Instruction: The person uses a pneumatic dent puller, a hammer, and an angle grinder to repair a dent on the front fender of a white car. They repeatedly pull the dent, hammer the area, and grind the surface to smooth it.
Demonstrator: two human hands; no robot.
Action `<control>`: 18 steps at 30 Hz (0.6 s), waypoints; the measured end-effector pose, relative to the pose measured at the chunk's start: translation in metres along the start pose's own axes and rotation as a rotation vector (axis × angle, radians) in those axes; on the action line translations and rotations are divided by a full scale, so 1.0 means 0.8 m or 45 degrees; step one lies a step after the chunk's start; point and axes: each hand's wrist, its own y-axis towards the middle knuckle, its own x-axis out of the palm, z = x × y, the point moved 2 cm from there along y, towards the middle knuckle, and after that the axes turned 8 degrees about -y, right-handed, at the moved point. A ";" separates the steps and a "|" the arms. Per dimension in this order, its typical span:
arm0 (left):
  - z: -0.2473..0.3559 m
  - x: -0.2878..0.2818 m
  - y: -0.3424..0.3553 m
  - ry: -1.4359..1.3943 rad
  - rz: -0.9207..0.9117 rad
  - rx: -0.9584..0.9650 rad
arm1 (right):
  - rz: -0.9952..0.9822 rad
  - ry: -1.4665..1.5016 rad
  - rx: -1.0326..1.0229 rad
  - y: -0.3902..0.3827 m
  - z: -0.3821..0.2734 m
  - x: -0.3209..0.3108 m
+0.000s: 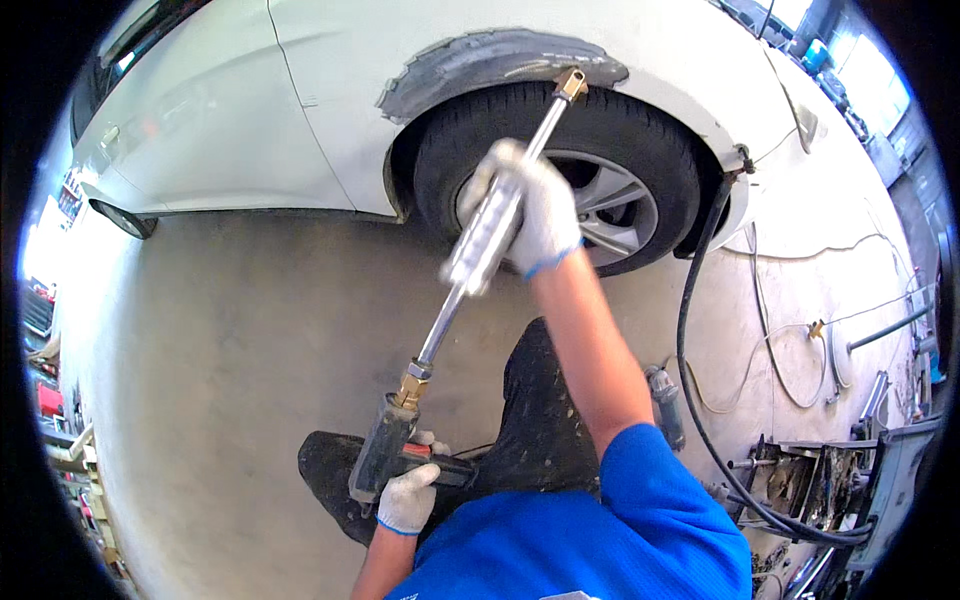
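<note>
A slide-hammer dent puller (438, 330) runs slantwise from my lap up to the white car (230, 100). My gloved left hand (408, 500) is wrapped round its dark pistol-shaped handle (378, 455), near a red part. Farther up, my gloved right hand (535, 205) is closed round the silver sliding weight (484, 240) on the rod; both are slightly blurred. The brass-coloured tip (571, 84) meets the lower edge of a bare grey sanded patch (470, 75) on the wheel arch, directly above the black tire (445, 165). Contact at the very tip is too small to confirm.
A thick black cable (690, 300) hangs from a clamp (743, 160) at the car's right end, down to a grey machine (905, 480). A grinder-like tool (664, 405) lies beside my right arm. Thinner cables (775, 350) loop over the floor, with metal parts (820, 480) at lower right.
</note>
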 end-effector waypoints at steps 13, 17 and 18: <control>0.001 -0.019 0.007 0.167 -0.009 0.047 | -0.263 0.557 -0.206 0.115 -0.097 -0.051; -0.005 -0.019 0.002 0.316 0.010 0.112 | -0.741 1.088 -0.160 0.113 -0.080 -0.041; -0.003 -0.021 0.005 0.258 -0.004 0.096 | -0.646 1.003 -0.159 0.113 -0.083 -0.043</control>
